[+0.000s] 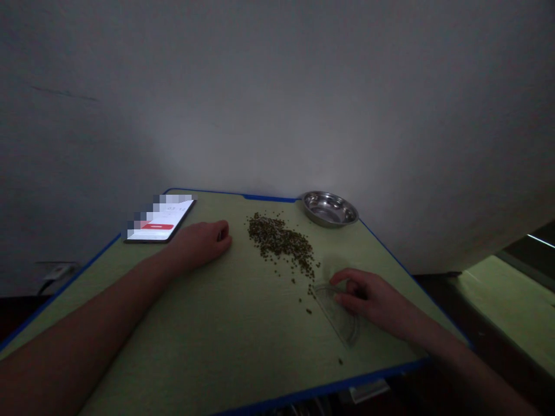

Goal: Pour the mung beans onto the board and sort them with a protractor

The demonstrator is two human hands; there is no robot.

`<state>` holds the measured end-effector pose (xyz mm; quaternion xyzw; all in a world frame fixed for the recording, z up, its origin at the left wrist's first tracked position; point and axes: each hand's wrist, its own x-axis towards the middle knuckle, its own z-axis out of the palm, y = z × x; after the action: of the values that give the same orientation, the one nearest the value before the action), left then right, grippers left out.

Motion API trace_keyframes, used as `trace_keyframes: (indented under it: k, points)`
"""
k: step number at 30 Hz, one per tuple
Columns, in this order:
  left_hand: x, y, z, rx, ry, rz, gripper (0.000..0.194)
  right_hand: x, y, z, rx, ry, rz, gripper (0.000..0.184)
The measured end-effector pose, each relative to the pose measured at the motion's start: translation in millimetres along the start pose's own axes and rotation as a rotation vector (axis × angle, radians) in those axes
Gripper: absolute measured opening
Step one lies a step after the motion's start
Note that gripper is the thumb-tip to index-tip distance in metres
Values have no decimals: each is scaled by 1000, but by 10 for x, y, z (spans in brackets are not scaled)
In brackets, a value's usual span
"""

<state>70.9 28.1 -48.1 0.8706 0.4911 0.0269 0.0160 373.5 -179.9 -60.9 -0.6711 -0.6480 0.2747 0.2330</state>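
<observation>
A clear plastic protractor (340, 315) is pinched between the thumb and finger of my right hand (362, 292). Its straight edge faces left, low over the table or touching it; I cannot tell which. Just beyond its upper tip lies a loose pile of small green-brown beans (280, 240), thinning into scattered single ones toward me. To the left of the pile my left hand (202, 245) rests on the table with its fingers curled closed, and nothing shows in it. The hand is apart from the beans.
A shiny steel bowl (330, 209) stands at the table's back right corner. At the back left lies a lit tablet or phone (162, 219), close to my left wrist. The pale green table (208, 346) has a blue edge and meets a grey wall (269, 104).
</observation>
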Motion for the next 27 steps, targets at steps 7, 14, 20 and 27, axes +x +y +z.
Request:
trace_keyframes:
  k: [7, 14, 20, 27]
  points:
    - [7, -15, 35, -14, 20, 22, 32, 95, -259, 172, -38, -49, -51, 18]
    - [-17, 18, 7, -11, 10, 18, 30, 192, -494, 273, -76, -104, -101, 21]
    - [-12, 11, 22, -7, 27, 20, 31, 209, -395, 161, -89, -87, -141, 25]
    - [1, 21, 41, 3, 29, 34, 26, -155, 36, -103, -93, 10, 38, 27]
